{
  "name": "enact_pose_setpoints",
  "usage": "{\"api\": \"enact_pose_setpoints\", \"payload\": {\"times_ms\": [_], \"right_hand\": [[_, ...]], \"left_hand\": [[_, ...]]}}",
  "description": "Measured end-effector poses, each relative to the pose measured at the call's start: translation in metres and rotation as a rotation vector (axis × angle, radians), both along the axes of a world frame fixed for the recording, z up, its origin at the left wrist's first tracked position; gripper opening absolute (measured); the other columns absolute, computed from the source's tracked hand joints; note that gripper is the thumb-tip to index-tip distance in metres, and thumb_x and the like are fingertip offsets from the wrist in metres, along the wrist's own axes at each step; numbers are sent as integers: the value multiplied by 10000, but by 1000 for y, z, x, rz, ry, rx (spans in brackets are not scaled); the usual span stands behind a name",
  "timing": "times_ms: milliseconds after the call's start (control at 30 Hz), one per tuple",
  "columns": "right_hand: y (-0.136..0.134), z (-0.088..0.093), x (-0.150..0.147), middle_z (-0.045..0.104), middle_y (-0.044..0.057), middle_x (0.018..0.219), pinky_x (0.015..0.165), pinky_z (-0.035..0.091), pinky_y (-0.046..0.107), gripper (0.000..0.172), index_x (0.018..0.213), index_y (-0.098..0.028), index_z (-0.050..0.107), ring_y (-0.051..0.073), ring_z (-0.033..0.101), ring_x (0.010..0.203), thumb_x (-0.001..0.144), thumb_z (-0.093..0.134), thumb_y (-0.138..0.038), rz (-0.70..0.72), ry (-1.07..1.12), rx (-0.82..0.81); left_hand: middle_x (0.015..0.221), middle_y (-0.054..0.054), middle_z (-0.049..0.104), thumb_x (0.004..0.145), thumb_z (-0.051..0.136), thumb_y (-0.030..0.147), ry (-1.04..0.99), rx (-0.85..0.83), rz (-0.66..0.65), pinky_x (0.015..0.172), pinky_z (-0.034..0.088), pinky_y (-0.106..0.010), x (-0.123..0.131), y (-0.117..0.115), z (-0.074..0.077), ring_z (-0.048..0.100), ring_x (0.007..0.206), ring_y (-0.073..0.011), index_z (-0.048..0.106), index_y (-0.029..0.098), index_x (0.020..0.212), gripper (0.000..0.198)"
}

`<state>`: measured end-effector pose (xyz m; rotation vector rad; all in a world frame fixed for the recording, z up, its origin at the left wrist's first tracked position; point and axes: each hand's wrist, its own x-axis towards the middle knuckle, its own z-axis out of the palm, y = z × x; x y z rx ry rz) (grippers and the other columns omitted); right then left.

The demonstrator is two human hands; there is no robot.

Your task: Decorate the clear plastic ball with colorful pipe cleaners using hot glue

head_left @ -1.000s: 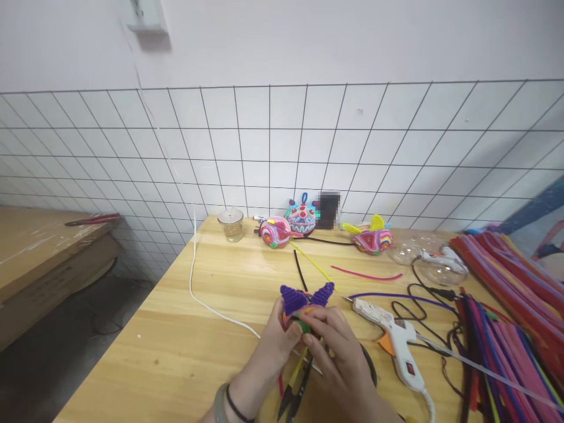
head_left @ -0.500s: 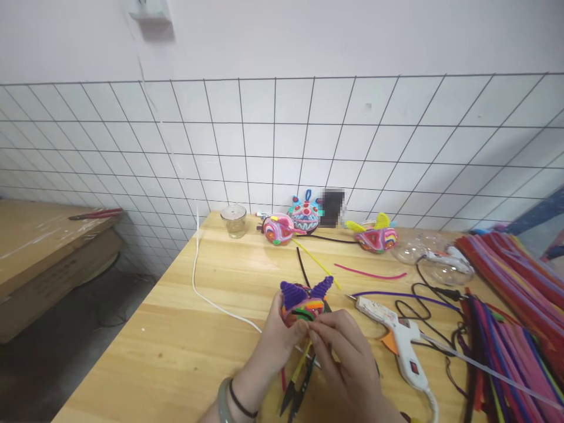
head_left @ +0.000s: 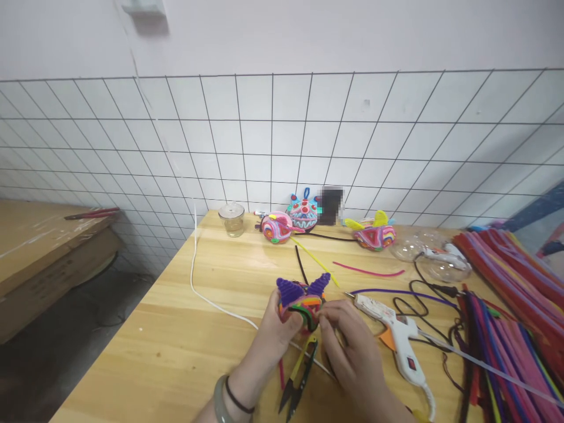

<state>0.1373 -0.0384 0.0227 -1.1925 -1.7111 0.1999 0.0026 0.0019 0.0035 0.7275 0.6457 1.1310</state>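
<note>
My left hand [head_left: 277,332] is wrapped round a ball-shaped pipe-cleaner ornament [head_left: 304,302] with two purple ears and orange, green and red bands, its thumb pressing on the front. At the ornament's right side, my right hand [head_left: 352,341] is closed in a pinch. A dark strand curves across the front towards these fingertips, but I cannot make out what lies between them. Below the hands, a pair of thread snips [head_left: 301,376] with yellow and black handles lies on the table. A white hot glue gun [head_left: 399,335] rests to the right of my right hand.
Three finished-looking ornaments, pink [head_left: 276,228], blue [head_left: 304,212] and yellow-eared [head_left: 374,234], stand near the wall. A glass cup [head_left: 232,220] is at back left. Clear plastic balls [head_left: 445,267], black cord and pipe-cleaner bundles [head_left: 506,352] occupy the right. A white cable [head_left: 215,302] crosses the left.
My right hand has shifted from the ornament's lower front to its right side. The dark strand now curves down across the front, and more of the snips shows.
</note>
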Motion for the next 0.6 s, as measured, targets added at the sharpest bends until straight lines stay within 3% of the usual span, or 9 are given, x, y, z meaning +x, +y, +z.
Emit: {"api": "enact_pose_setpoints", "payload": {"times_ms": [167, 333, 433, 533, 600], "right_hand": [[0, 1, 9, 467, -11, 667, 543, 416, 263, 232, 720, -228, 401, 140, 480, 604, 924, 342, -136, 87, 94, -72], [-5, -1, -6, 510, -7, 622, 514, 400, 252, 230, 694, -215, 431, 132, 492, 573, 881, 413, -82, 299, -204, -17], [-7, -7, -13, 634, 47, 789, 611, 492, 267, 139, 873, -194, 553, 160, 596, 710, 885, 467, -85, 365, -313, 28], [-5, -16, -15, 660, 94, 998, 749, 543, 288, 237, 1107, -191, 555, 187, 635, 905, 910, 453, -109, 304, -352, 50], [-4, -21, -13, 663, 92, 1009, 769, 552, 293, 251, 1143, -202, 550, 189, 641, 922, 918, 458, -138, 251, -352, 66]], "left_hand": [[1111, -153, 677, 765, 525, 660, -150, -202, -37, 843, 482, -418, -10, 9, 10, 649, 964, -282, 586, 154, 1140, 633], [1116, -154, 684, 845, 442, 615, -313, -346, -23, 893, 470, -453, -22, 21, 15, 654, 982, -273, 559, 145, 1189, 594], [1108, -163, 685, 860, 452, 580, -350, -365, -4, 889, 479, -457, -24, 24, 13, 654, 977, -269, 585, 117, 1149, 561], [1042, -136, 710, 873, 508, 485, -337, -353, 25, 862, 499, -455, -24, 24, 10, 668, 918, -248, 631, 130, 1055, 417], [976, -110, 726, 869, 560, 389, -314, -346, 47, 857, 506, -454, -23, 23, 9, 674, 869, -227, 651, 138, 977, 288]]}}
